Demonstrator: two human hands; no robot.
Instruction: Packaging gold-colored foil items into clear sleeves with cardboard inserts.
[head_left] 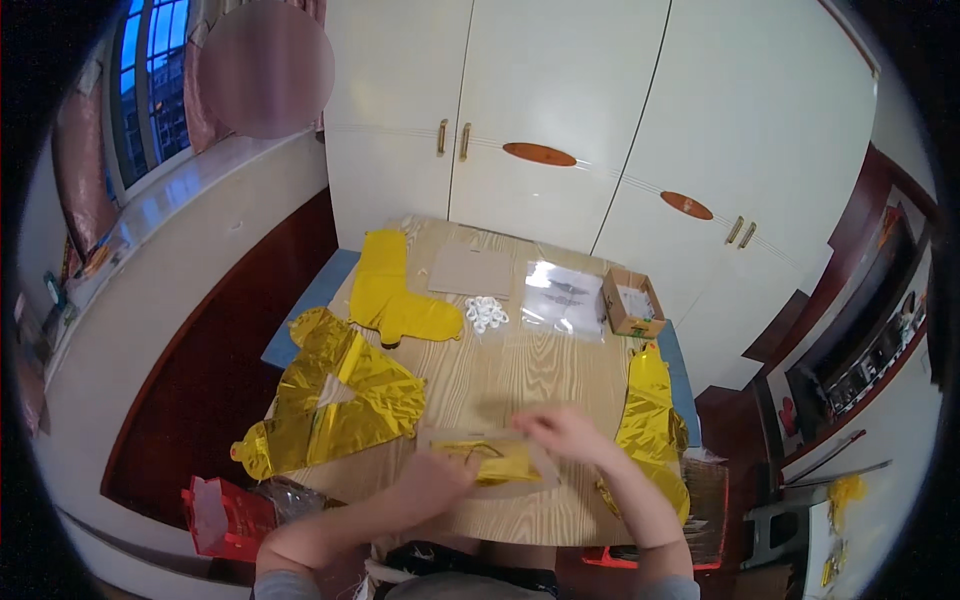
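Note:
In front of me, near the table's close edge, lies a flat packet with a greyish-brown border and folded yellow foil showing in its middle. My left hand is closed on its left side, fingers curled over it. Just above the far right edge of the packet is my right hand, its fingers pinched together. It is slightly blurred, and what sits between the fingertips cannot be made out. A dark thin line curves across the yellow foil.
Gold foil balloons lie flat at left, with a matte yellow one behind and crumpled gold foil at right. Farther back are a cardboard sheet, white rings, a clear bag and a small box.

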